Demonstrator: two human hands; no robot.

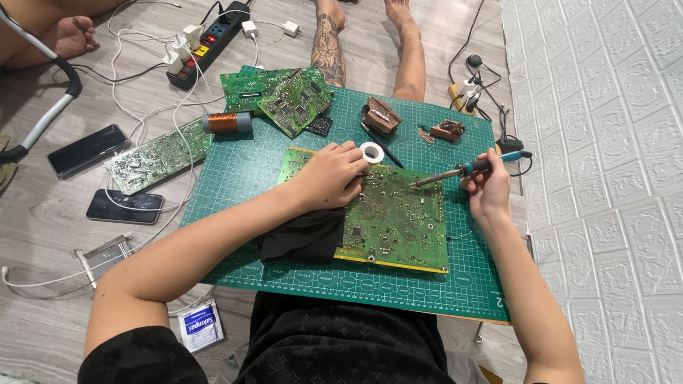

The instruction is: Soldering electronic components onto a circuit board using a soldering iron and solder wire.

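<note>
1. Nearest the camera, the green cutting mat (299,281) lies over the person's lap, its near edge bare of parts and its right edge running close to the white brick-pattern wall (605,142).
2. A black cloth (302,238) lies under the left forearm, touching the left edge of the large green circuit board (384,213), which sits mid-mat with open mat on every side.
3. The left hand (329,176) rests on the board's upper left, fingers curled together and pressed down; whether they pinch anything cannot be told.
4. The right hand (489,186) is closed around the blue-handled soldering iron (466,169), whose tip touches the board's upper right area, well apart from the left fingers.
5. A white tape roll (372,152) sits just beyond the left hand.
6. Farther off, two brown parts, a copper coil (228,121) and stacked boards (284,96) crowd the far edge.
7. On the floor beyond lies a power strip (212,41).
</note>
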